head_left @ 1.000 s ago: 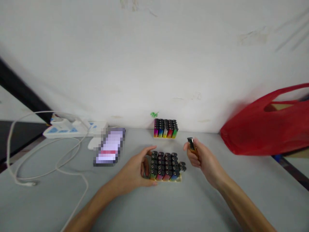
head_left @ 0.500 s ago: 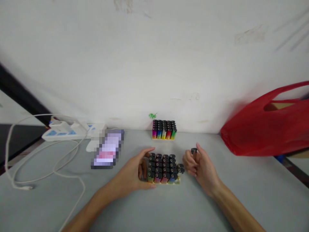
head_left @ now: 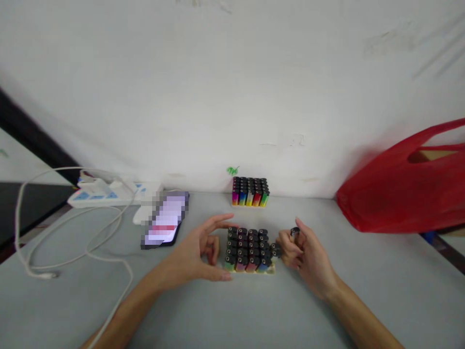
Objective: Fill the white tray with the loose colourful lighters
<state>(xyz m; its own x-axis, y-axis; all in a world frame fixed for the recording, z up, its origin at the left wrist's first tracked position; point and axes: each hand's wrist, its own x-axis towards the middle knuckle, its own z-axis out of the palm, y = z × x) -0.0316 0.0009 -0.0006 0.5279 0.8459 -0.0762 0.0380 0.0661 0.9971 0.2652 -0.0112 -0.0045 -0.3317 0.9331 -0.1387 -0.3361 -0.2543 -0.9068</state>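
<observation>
Lighter (head_left: 294, 233) lower, mostly hand-hidden

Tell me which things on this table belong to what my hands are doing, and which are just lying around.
In use: near tray of lighters, steadied by left hand; single lighter in right hand.
Lying about: far tray of lighters, phone, power strip, white cable, red bag.

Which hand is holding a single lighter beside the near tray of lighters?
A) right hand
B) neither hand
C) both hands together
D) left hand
A: the right hand is closed around a single lighter beside the near tray of lighters; the left hand only cups the tray's other side.
</observation>
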